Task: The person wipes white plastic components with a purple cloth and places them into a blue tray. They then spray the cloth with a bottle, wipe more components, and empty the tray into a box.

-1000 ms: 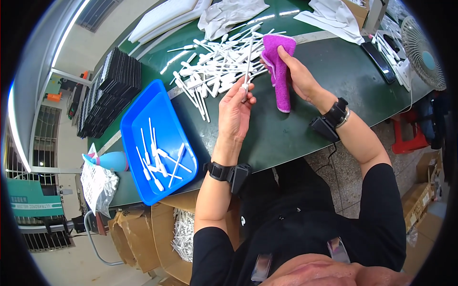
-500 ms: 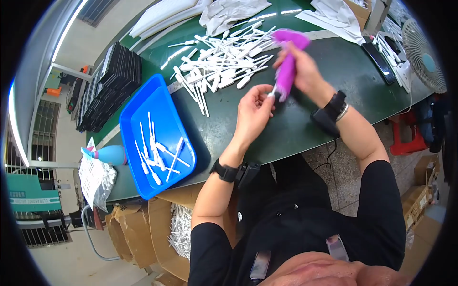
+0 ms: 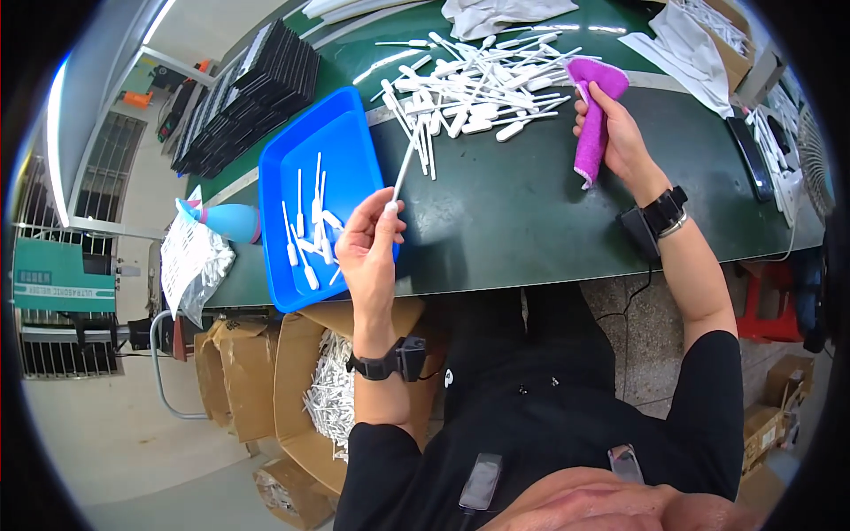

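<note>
My left hand (image 3: 372,243) pinches a slim white stick with a thicker end (image 3: 407,168) near the blue tray's right side. The stick points up and away, its far tip near the pile of white sticks (image 3: 478,88). In the blue tray (image 3: 341,133) lie several similar white sticks (image 3: 316,208). My right hand (image 3: 622,142) is wrapped round a purple cloth-covered tool (image 3: 591,155) with a broad upper end, held above the table right of the pile. What lies under its cloth is hidden.
Black trays (image 3: 252,97) are stacked at the far left. A light-blue bottle (image 3: 228,221) lies by a plastic bag (image 3: 199,265) left of the tray. A cardboard box of white sticks (image 3: 332,389) stands below the green table's edge (image 3: 496,281). A fan (image 3: 813,146) is at far right.
My hands have moved apart: the left, with the stick, went left toward the blue tray, and the right moved the purple tool right, away from the stick. The whole view has shifted.
</note>
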A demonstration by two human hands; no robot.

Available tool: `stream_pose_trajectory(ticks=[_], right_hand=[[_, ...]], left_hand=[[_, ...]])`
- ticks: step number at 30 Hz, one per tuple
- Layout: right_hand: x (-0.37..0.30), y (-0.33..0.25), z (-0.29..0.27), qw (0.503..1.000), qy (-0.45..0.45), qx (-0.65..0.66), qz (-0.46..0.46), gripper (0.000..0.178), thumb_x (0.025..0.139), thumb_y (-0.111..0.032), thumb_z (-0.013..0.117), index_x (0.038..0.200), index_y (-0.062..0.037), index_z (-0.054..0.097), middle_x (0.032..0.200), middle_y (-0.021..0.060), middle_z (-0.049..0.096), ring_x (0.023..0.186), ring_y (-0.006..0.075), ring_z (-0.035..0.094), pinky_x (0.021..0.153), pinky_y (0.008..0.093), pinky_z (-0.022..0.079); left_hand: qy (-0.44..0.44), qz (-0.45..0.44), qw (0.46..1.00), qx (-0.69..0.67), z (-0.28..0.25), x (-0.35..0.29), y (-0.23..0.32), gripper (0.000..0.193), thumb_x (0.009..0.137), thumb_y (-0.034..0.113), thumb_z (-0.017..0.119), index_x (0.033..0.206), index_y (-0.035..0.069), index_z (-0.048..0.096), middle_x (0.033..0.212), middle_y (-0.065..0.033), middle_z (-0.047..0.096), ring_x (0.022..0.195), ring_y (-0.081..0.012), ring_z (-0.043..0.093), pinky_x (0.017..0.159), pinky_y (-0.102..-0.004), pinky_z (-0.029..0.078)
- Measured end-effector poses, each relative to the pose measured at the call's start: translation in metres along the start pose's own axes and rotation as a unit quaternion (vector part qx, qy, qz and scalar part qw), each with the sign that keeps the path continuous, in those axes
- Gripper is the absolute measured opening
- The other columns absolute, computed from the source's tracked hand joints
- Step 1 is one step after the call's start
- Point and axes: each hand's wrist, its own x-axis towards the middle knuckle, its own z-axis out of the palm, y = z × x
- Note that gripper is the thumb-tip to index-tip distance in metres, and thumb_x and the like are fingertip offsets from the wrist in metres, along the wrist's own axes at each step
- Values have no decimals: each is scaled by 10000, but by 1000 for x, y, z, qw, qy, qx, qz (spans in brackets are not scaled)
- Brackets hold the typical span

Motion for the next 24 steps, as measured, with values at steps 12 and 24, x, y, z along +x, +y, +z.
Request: stream_pose_trajectory(ticks=[12,24], right_hand=[[-11,-23,-6,998,-19,20,56,337,971,-324,494,1143,-41,553,844,50,611,750,165,608,668,297,514],[20,-16,-40,986,-42,159,38,315,962,-270,486,1088,6,572,888,78,658,758,183,636,672,326,540]], left_hand=[[-53,244,861,443,41,35,4,171,836,118,624,987,51,668,931,-141,659,890,-299,621,755,-395,490],[-205,181,827,492,148,83,-47,249,778,244,710,849,25,615,871,-134,640,824,-280,624,669,-373,489]])
